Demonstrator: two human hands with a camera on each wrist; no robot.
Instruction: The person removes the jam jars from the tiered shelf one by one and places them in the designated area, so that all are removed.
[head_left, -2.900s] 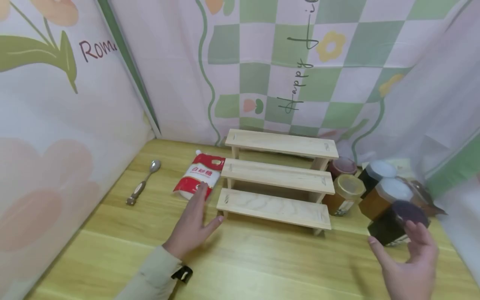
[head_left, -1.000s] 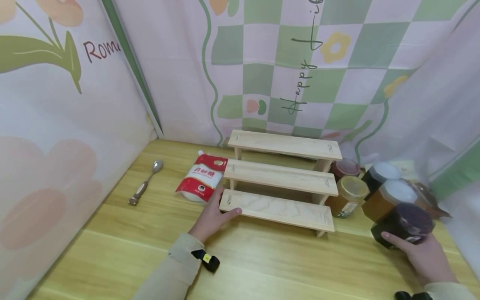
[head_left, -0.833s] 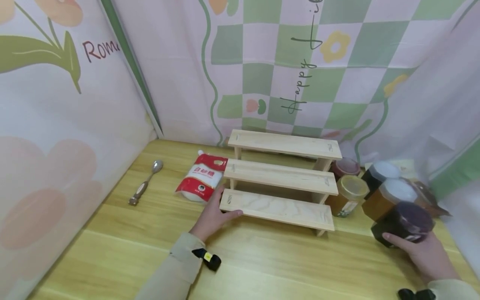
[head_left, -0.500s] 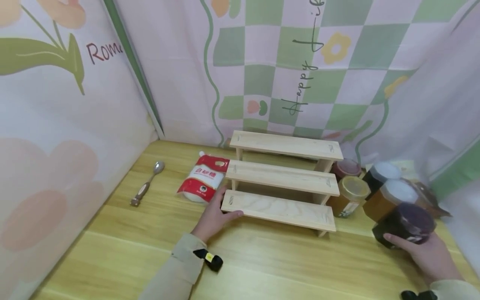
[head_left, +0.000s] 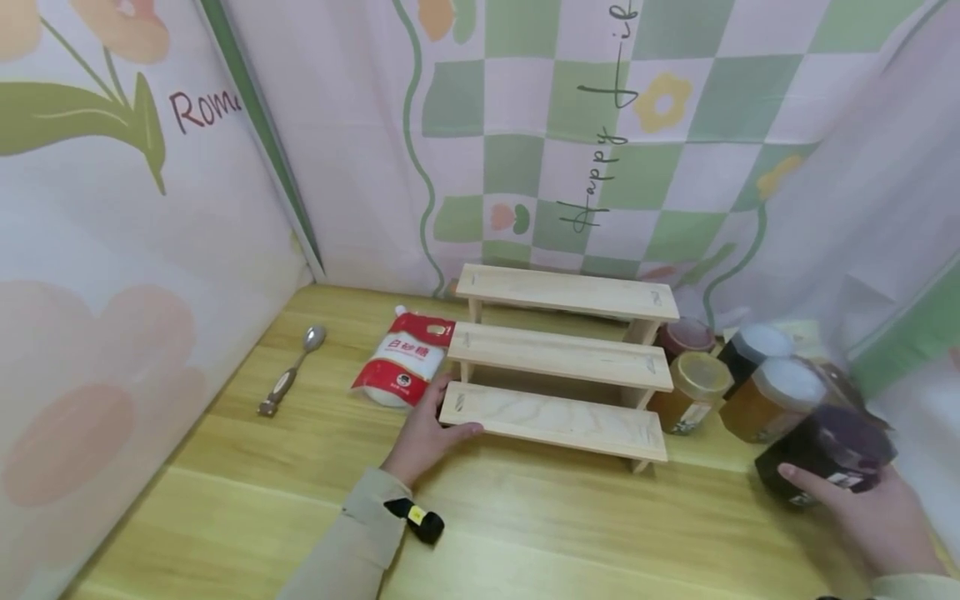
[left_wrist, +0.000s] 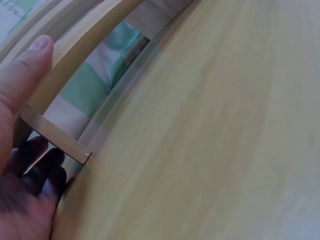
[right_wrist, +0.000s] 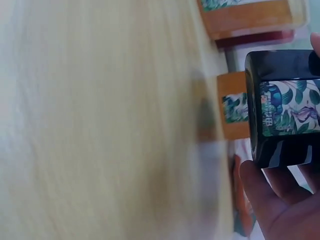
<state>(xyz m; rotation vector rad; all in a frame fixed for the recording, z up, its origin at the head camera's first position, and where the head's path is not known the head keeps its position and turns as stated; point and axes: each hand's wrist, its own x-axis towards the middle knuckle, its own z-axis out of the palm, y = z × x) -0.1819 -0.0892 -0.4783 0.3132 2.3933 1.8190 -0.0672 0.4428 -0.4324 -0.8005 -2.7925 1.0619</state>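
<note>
A three-tier wooden step shelf (head_left: pixel 555 417) stands mid-table. My left hand (head_left: pixel 423 433) holds its lower left end, thumb along the front edge; in the left wrist view, the fingers (left_wrist: pixel 42 165) curl behind the end leg (left_wrist: pixel 55 135). At the right, my right hand (head_left: pixel 873 512) grips a dark faceted jar (head_left: pixel 817 458) with a purple-black lid. The right wrist view shows that jar's leafy label (right_wrist: pixel 290 107) and fingers under and around its side. The jar appears raised off the table and tilted.
Beside the shelf's right end stand an amber jar with a gold lid (head_left: pixel 690 392), a dark red jar (head_left: pixel 685 336) and white-lidded jars (head_left: pixel 776 400). A brown packet (head_left: pixel 843 383) lies behind them. Leftward are a red-and-white sugar bag (head_left: pixel 405 358) and a spoon (head_left: pixel 292 371).
My left hand has come from beside the sugar bag to the shelf's end. My right hand has taken hold of the dark jar, which has just shifted right, away from the other jars.
</note>
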